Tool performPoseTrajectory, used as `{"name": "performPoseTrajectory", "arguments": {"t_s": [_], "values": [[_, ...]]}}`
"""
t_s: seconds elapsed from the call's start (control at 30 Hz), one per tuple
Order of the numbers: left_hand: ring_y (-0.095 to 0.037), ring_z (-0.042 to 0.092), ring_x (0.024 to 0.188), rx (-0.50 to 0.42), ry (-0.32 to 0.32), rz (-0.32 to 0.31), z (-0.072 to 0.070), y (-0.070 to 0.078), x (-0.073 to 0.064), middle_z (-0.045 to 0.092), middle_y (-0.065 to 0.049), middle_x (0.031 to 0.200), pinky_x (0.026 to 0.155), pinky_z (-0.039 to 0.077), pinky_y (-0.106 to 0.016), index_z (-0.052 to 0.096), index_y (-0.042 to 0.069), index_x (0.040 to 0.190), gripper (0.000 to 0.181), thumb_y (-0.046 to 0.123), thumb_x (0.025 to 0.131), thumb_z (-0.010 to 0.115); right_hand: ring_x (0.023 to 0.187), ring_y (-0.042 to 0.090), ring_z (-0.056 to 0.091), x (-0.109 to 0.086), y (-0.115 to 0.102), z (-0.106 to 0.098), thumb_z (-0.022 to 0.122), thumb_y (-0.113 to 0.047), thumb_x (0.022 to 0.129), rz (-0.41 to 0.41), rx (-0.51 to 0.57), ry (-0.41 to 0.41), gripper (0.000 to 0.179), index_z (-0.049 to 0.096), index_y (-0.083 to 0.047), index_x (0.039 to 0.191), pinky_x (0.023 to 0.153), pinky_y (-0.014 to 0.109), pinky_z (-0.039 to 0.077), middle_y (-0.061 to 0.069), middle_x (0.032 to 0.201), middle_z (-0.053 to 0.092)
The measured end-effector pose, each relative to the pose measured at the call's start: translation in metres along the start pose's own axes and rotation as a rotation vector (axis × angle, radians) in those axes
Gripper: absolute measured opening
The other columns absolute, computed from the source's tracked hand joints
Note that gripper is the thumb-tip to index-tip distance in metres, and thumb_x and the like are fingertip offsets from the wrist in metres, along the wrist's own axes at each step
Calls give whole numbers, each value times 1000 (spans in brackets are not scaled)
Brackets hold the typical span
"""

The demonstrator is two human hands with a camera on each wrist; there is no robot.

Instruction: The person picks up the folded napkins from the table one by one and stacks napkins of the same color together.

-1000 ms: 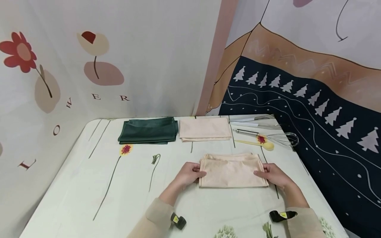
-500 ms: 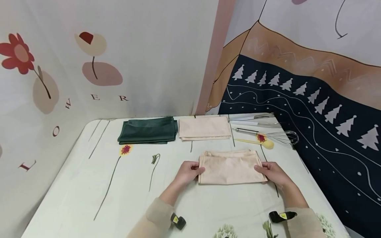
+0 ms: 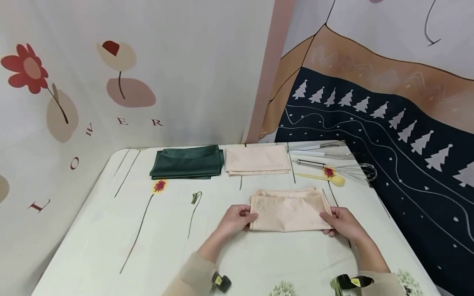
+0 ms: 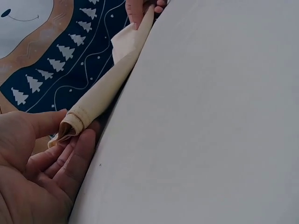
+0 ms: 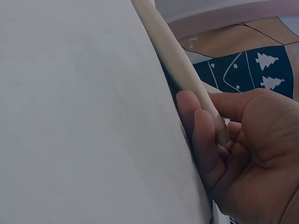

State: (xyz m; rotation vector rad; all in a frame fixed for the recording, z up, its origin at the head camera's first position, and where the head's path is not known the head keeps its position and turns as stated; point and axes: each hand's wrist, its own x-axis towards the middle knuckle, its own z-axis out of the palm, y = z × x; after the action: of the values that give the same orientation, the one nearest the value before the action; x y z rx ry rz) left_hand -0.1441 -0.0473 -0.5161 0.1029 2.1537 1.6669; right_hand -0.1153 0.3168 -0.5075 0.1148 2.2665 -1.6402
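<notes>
A folded pale peach cloth lies between my two hands in the head view, its long side running left to right. My left hand pinches its left end, thumb on top and fingers beneath. At the opposite end my right hand grips the cloth the same way, with some fingertips showing under the front corner. In the left wrist view the folded layers of the cloth show at the edge held by the left hand. The right wrist view has the right hand around the other end of the cloth.
Behind the held cloth lie a folded dark green cloth and a second folded peach cloth. At the back right are a wire whisk, a yellow spoon and white-handled utensils. A flower-printed cover spreads over the table.
The held cloth has shifted slightly away from me on the table, then little since. The right hand's fingertips now show below the cloth's front corner. Both hands keep their hold.
</notes>
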Motion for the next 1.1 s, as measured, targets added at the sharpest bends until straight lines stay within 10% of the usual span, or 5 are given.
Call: {"name": "performPoseTrajectory", "arguments": {"t_s": [0.4,1.1], "values": [[-9,57,56,56,82,138,-1,-1,1,63,2,74,52,49,-24,74,3,101,8,7,95,70,52,16,60,3,-6,12,60,-19,104,-58,-101,170,30,62,9,114,49,29,53,11,64,62],[-11,60,70,41,224,92,-33,13,24,64,-7,91,57,58,-29,74,2,114,21,10,95,70,51,15,62,39,-26,34,64,-17,102,-171,-114,331,25,67,7,107,49,28,54,9,65,64]]}}
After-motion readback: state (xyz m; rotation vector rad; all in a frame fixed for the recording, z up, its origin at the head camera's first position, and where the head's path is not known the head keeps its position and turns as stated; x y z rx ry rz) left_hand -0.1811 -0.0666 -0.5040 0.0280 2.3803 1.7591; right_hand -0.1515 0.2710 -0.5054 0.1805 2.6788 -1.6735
